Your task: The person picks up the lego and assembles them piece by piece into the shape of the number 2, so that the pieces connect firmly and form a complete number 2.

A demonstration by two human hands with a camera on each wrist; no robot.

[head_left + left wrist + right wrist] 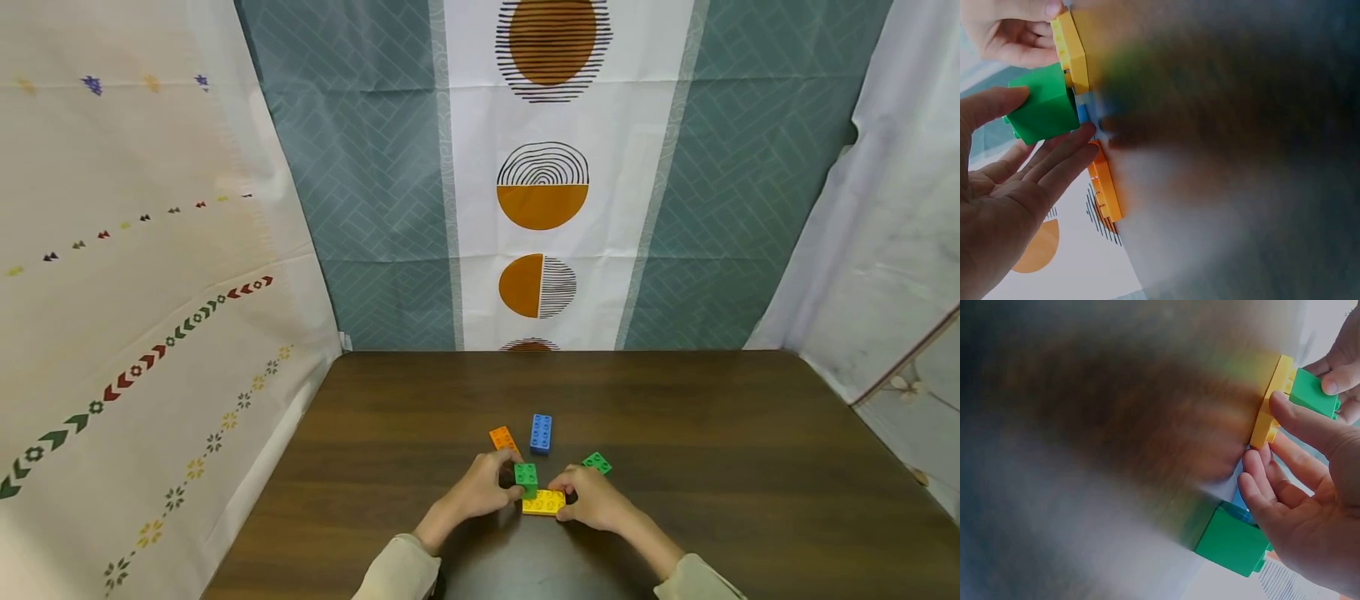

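Low in the middle of the head view, your two hands meet over a flat yellow plastic building plate [543, 502] lying on the dark wooden table [712, 433]. Your left hand [480, 487] pinches a small green plastic brick [527, 478] between thumb and fingertips, and the left wrist view shows that brick [1042, 112] held right against the plate's studded face [1071, 53]. Whether it is pressed fully home you cannot tell from these frames. Your right hand [592, 497] steadies the plate: in the right wrist view its thumb lies over the yellow edge [1270, 403] and its fingers [1259, 487] curl beneath, so it grips the plate.

As a judgement, the build is at an early stage: one brick is being seated on the base and nothing else is attached that shows. Three loose pieces wait just above your hands in the head view: an orange plastic brick [503, 439] to the upper left, a blue plastic brick [541, 433] straight above, and a second green plastic brick [597, 463] to the upper right, close beside your right hand. None of them touches the plate. What is left appears to be finishing this green brick's seating and then adding those three.
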